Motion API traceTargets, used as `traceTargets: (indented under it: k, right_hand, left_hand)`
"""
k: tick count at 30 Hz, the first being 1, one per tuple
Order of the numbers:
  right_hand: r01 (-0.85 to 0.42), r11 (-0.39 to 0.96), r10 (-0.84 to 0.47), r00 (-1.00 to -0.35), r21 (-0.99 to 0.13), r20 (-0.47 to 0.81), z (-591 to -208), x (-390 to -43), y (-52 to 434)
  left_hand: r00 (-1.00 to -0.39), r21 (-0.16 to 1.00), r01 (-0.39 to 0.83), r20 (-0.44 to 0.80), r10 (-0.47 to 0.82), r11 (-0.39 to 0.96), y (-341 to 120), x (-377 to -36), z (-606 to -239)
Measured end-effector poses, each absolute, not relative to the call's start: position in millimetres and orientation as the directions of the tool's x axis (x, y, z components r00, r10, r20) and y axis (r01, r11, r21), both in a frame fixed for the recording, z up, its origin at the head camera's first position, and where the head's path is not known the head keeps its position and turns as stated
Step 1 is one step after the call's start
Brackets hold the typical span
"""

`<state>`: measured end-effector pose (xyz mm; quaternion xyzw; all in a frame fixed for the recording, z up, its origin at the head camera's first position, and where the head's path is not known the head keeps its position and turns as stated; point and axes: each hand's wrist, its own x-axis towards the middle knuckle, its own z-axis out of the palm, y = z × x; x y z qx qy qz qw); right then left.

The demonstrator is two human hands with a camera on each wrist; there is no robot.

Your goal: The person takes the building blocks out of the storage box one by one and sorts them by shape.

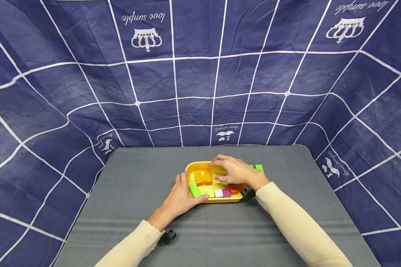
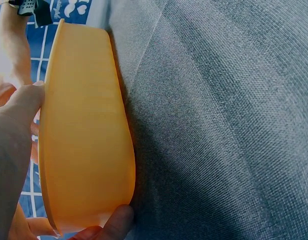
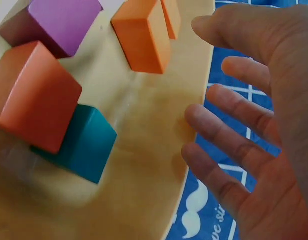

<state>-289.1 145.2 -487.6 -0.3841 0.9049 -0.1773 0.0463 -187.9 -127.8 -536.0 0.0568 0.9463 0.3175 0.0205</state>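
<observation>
A yellow plastic tub point(image 1: 220, 200) holds several coloured blocks. My left hand point(image 1: 180, 194) grips its left end, thumb over the near rim and fingers around the side; the left wrist view shows the tub's outer wall point(image 2: 84, 125). Over the tub's right half hovers my right hand point(image 1: 235, 170), fingers spread and nothing between them. Two orange blocks point(image 1: 203, 178) lie near a light green block point(image 1: 195, 190). Along the near side sit a white block point(image 1: 218, 193), a purple block point(image 1: 226, 192) and a red-orange block point(image 1: 233, 189). Under the last one, the right wrist view shows a teal block point(image 3: 91, 145).
Green blocks point(image 1: 259, 168) stand on the grey tabletop point(image 1: 147, 163) just beyond the tub's right end, partly hidden by my right arm. A blue curtain point(image 1: 194, 81) with white grid lines encloses the back and sides. Each wrist wears a black camera mount point(image 1: 168, 236).
</observation>
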Motion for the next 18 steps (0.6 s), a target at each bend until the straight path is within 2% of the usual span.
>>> traceTargets:
  k: [11, 18]
  right_hand:
    - [-0.691, 0.625, -0.741, -0.672, -0.364, 0.003, -495, -290, 131]
    - [-0.715, 0.585, -0.776, -0.63, -0.383, -0.009, -503, -294, 126]
  left_hand:
    - [-0.992, 0.601, 0.108, 0.015, 0.124, 0.792, -128, -187, -538]
    - [-0.993, 0.61, 0.103, 0.011, 0.121, 0.786, -128, -188, -537]
